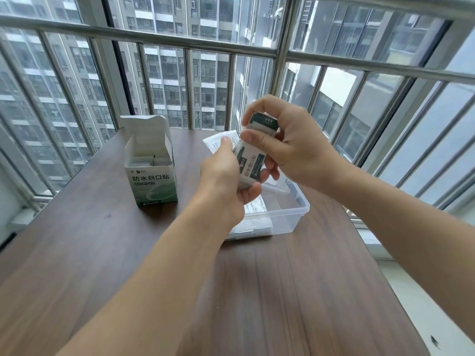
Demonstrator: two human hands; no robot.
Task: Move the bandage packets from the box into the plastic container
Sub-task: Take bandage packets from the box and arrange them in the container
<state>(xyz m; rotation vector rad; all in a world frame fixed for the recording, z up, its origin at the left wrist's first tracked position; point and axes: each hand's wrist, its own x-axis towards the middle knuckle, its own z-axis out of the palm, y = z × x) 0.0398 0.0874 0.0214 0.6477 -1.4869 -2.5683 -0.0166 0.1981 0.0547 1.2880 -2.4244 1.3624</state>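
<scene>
A dark wood tabletop [102, 253] by barred windows. The right hand [295, 150] and left hand [226, 181] together grip a box [250, 163] tilted above the container [300, 204]; the left seemingly pinches a white packet [218, 141] too. Packets [257, 223] already lie directly below; another open box [151, 173] stands left

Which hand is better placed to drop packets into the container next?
Left, probably. The left hand already pinches white packets above the plastic container, while the right hand grips the box.
</scene>
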